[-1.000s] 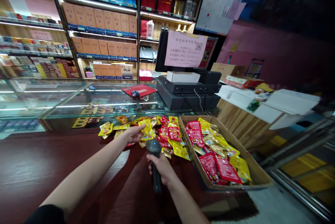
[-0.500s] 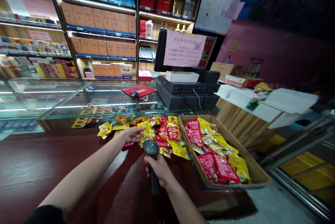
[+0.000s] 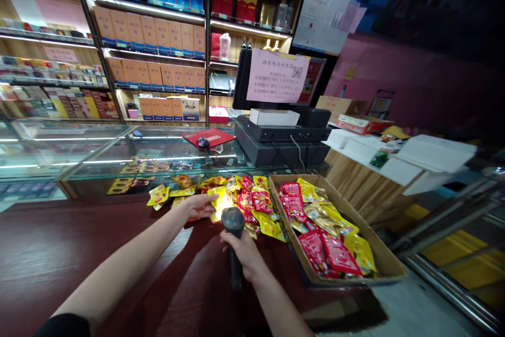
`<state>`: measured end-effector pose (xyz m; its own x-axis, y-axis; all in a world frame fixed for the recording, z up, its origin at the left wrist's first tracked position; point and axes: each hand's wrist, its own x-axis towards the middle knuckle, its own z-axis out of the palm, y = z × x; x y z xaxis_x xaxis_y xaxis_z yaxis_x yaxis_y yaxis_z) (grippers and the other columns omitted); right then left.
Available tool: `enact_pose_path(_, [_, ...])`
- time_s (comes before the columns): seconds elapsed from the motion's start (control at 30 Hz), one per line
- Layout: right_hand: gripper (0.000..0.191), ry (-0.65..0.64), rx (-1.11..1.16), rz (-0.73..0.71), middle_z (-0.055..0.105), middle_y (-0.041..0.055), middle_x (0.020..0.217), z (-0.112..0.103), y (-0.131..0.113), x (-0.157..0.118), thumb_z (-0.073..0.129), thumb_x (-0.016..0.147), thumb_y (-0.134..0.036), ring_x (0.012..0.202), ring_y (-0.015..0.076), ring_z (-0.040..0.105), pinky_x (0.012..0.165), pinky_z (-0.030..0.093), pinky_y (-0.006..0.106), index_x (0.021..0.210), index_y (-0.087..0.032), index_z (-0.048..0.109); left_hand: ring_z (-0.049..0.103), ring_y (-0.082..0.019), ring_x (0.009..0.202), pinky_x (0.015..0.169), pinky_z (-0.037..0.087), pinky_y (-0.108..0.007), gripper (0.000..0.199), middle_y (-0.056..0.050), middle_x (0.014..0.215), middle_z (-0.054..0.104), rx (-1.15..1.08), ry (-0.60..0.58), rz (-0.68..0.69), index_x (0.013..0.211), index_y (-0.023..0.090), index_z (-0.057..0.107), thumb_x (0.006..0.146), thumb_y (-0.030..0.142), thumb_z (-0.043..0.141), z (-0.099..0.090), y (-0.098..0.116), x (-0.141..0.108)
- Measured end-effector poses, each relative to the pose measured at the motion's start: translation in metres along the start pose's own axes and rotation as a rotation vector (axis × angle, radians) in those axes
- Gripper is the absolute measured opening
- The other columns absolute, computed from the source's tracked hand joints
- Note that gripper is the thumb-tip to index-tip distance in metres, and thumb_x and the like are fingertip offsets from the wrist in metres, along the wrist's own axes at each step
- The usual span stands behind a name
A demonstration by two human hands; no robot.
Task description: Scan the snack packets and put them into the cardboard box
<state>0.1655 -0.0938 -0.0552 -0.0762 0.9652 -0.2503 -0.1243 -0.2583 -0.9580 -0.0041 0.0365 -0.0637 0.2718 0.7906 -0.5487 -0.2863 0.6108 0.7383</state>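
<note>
My right hand is wrapped around the handle of a black handheld scanner, its head tilted toward the snack packets. Bright light falls on a yellow packet just beyond the scanner. At the left edge of that packet is my left hand, fingers stretched out and apart; whether its fingertips touch the packet is hard to tell. Red, yellow and gold packets lie in a loose pile around it. To the right, a cardboard box holds several more such packets.
Beyond the dark red table stands a glass counter with a red mat and mouse. A monitor with a pink notice stands behind the pile. Stocked shelves line the back; a metal rail is at right.
The scanner and my right hand have shifted slightly to the right. A bright light now shows on the yellow packet. My left hand has barely moved.
</note>
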Motion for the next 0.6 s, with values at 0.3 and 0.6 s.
enact_pose_path(0.3, [0.019,-0.038,0.381,0.153,0.062,-0.0006,0.066,-0.029,-0.033,0.024,0.069,0.058,-0.017,0.065,0.0110,0.058,0.067,0.047,0.023,0.076,-0.015,0.062,0.065,-0.018,0.071,0.071,0.050,-0.029,0.043,-0.010,0.081,0.069,0.059,-0.230,-0.118,0.093,0.013,0.062,0.072,0.049,0.065,0.020,-0.005,-0.045])
enact_pose_path(0.6, [0.005,-0.122,0.520,0.234,0.059,-0.0011,0.060,-0.091,-0.089,0.015,0.061,0.068,-0.014,0.053,0.0086,0.056,0.062,0.049,0.022,0.071,-0.013,0.057,0.052,-0.031,0.113,0.092,0.042,-0.040,0.085,-0.021,0.112,0.059,-0.153,-0.540,-0.150,0.118,0.006,0.050,0.070,0.076,0.038,0.095,0.026,-0.061])
